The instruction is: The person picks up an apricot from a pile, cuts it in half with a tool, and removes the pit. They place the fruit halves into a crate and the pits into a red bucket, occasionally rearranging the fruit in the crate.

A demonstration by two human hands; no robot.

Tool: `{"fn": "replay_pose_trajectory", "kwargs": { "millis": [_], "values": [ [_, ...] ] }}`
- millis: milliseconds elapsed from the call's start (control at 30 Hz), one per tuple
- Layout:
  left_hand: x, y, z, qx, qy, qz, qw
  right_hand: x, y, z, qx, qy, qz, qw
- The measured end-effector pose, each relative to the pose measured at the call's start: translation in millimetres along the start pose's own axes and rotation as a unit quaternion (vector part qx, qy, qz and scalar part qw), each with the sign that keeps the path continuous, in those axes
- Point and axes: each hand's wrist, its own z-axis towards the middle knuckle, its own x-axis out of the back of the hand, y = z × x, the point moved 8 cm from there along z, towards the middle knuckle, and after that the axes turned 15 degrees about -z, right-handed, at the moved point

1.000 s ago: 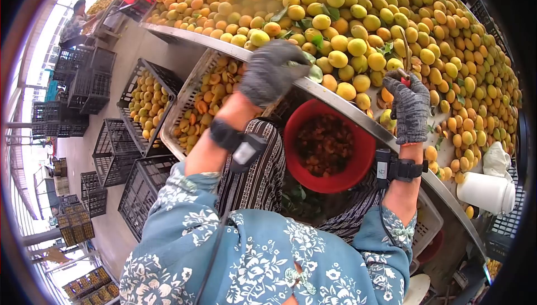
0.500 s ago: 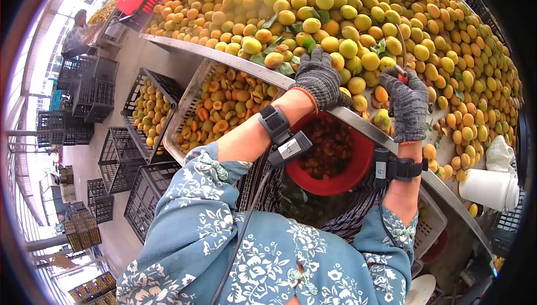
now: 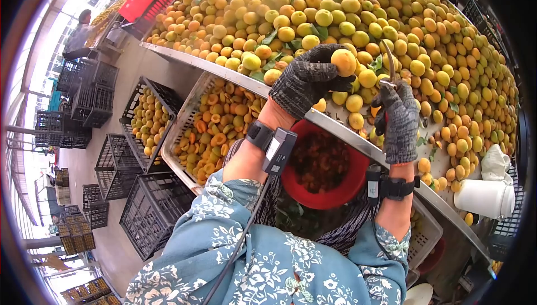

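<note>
In the head view my left hand (image 3: 306, 80), in a dark grey knit glove, grips a yellow-orange apricot (image 3: 343, 62) between thumb and fingers above the table's front edge. My right hand (image 3: 401, 117), gloved alike, is closed around the handle of a curved knife (image 3: 391, 62); its thin blade points up and away from me. Most of the handle is hidden in the fist. Beyond both hands spreads a big heap of apricots (image 3: 313, 20) with some green leaves among them. Below the edge, between my forearms, stands a red bucket (image 3: 358, 185) with dark orange-brown pieces inside.
The table's metal rim (image 3: 358, 135) runs diagonally under my wrists. To the left, a white crate (image 3: 170, 137) holds split apricots, beside a black crate (image 3: 126, 117) of whole ones. A white tub (image 3: 482, 199) lies at the right. More black crates (image 3: 151, 210) stand on the floor.
My left hand has lifted an apricot out of the heap and drawn it back toward me. My right hand has shifted slightly left and nearer, still holding the knife.
</note>
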Motion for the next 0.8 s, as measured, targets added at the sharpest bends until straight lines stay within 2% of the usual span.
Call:
{"fn": "replay_pose_trajectory", "kwargs": {
  "millis": [67, 200, 333, 400, 467, 533, 667, 767, 800],
  "values": [
    [-0.4, -2.3, -0.6, 0.002, 0.000, -0.036, 0.999, -9.5, 2.5, -4.3, 0.020, -0.028, 0.095, 0.995],
    [-1.7, -3.3, -1.3, 0.004, 0.010, -0.021, 1.000, -33.3, 5.4, -21.2, 0.024, -0.098, 0.088, 0.991],
    [3.8, -3.7, 2.3, -0.009, -0.005, -0.006, 1.000, -40.2, 3.6, -29.2, 0.025, -0.059, 0.066, 0.996],
    [5.5, -4.6, 3.1, -0.010, -0.003, -0.005, 1.000, -42.4, 5.5, -29.9, 0.008, -0.065, 0.077, 0.995],
    [7.3, -5.5, 3.8, -0.009, 0.000, -0.006, 1.000, -41.0, 5.0, -28.8, 0.030, -0.045, 0.008, 0.998],
    [14.9, -4.8, 5.3, -0.020, 0.021, 0.029, 0.999, -43.0, 6.9, -28.9, 0.020, -0.042, -0.001, 0.999],
    [17.1, -4.6, 7.1, -0.026, 0.011, 0.007, 1.000, -46.0, 10.1, -27.2, 0.025, -0.036, -0.007, 0.999],
    [16.3, 3.6, 5.9, -0.063, 0.019, 0.039, 0.997, -46.7, 12.9, -24.3, 0.052, -0.007, -0.053, 0.997],
    [18.8, 7.4, 5.3, -0.083, 0.030, 0.089, 0.992, -47.8, 13.7, -23.7, 0.052, -0.007, -0.053, 0.997]
  ]
}}
